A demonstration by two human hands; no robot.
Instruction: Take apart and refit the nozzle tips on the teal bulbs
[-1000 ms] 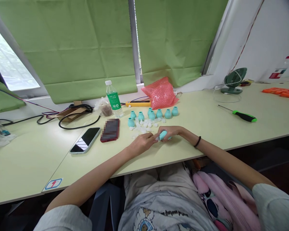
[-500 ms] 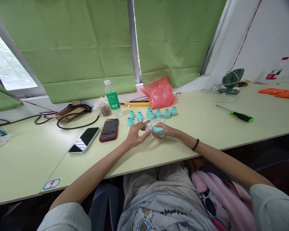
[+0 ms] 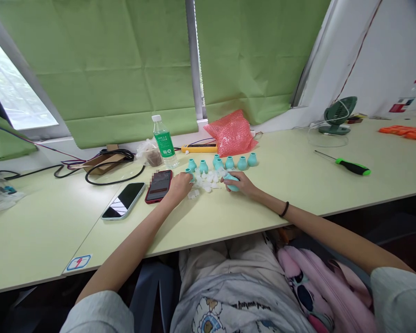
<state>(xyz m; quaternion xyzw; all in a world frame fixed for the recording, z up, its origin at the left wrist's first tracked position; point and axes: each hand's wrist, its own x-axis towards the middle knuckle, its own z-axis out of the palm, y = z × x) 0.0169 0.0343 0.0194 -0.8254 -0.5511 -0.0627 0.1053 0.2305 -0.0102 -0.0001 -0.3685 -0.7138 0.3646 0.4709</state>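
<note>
My right hand (image 3: 243, 182) is wrapped round a teal vase-shaped piece (image 3: 231, 182), which lies tilted just above the table. My left hand (image 3: 180, 187) is at the left end of a group of similar pieces, its curled fingers closed on the leftmost teal piece (image 3: 189, 171); the fingertips are partly hidden. Several more teal vase-shaped pieces (image 3: 241, 163) stand upright behind, mouths up. Between my hands lies a loose pile of small translucent white plastic parts (image 3: 208, 180), with a few apart from it near my left hand.
Left of my hands lie a red-cased phone (image 3: 158, 187) and a light-cased phone (image 3: 124, 201). Behind stand a water bottle (image 3: 165, 143), a yellow tool (image 3: 198, 148) and red bubble wrap (image 3: 230, 134). Black cable (image 3: 100, 172) lies left; a screwdriver (image 3: 350, 165) and a fan (image 3: 338, 115) are right.
My left hand has moved left, away from my right hand, to the leftmost teal piece, uncovering the white parts. My right hand still holds its teal piece. The view has shifted slightly.
</note>
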